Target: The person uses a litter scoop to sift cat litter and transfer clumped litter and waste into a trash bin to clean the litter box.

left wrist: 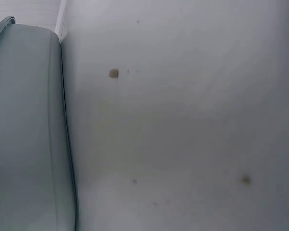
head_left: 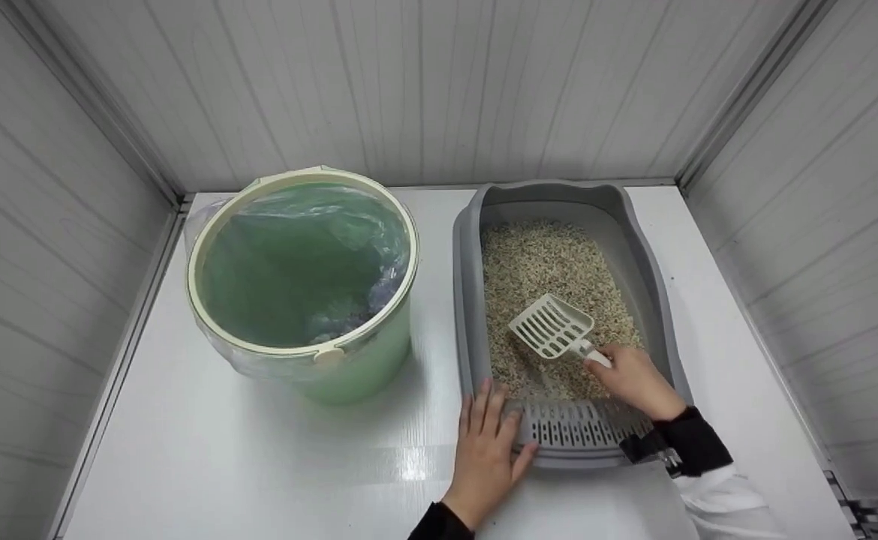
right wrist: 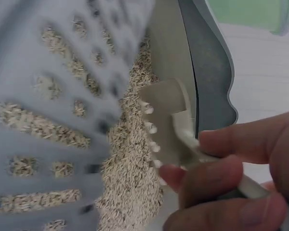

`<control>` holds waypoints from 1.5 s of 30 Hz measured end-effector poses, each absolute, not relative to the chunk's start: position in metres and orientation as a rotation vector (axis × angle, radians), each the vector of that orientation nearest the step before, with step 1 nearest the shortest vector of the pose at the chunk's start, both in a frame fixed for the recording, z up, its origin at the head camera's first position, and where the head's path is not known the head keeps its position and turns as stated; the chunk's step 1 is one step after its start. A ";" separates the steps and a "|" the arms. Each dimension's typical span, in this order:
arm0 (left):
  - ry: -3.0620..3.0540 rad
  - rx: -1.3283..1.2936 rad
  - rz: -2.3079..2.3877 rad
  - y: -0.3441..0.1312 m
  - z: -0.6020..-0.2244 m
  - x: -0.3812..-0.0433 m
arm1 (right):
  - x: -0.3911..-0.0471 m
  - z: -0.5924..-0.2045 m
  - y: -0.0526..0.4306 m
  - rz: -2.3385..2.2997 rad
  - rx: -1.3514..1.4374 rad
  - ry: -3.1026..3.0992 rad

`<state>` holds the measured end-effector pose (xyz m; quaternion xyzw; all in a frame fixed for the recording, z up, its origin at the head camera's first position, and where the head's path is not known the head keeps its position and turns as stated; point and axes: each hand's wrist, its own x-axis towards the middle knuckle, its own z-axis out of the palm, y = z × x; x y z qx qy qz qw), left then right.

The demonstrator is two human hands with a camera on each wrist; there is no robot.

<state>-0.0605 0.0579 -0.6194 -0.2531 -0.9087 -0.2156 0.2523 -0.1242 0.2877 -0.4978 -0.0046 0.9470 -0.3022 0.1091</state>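
A grey litter box [head_left: 653,277] holds beige pellet litter [head_left: 551,255]. My right hand [head_left: 640,380] grips the handle of a cream slotted litter scoop [head_left: 551,326], whose head is over the litter. In the right wrist view, curled fingers and thumb [right wrist: 245,139] wrap the handle, and the scoop [right wrist: 166,110] shows no litter in it that I can make out. With fingers spread, my left hand [head_left: 486,457] rests on the box's near left corner, beside the slotted grey front panel [head_left: 574,427]. The left wrist view shows the box's outer wall [left wrist: 24,120] but no hand.
A green bucket [head_left: 356,375] with a cream rim and a clear plastic liner [head_left: 334,199] stands left of the box. Both stand on a white table [head_left: 259,465] between ribbed grey walls. A few small crumbs [left wrist: 114,73] lie on the tabletop.
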 end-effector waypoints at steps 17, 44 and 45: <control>-2.443 -0.710 -0.652 0.050 -0.616 -0.069 | -0.161 -0.491 0.267 -0.856 -0.029 2.706; -2.244 -1.484 -0.303 0.026 -0.593 -0.122 | -0.056 -0.523 0.295 -0.848 0.412 2.933; -2.237 -1.490 -0.328 0.027 -0.594 -0.123 | -0.056 -0.524 0.294 -0.822 0.416 2.961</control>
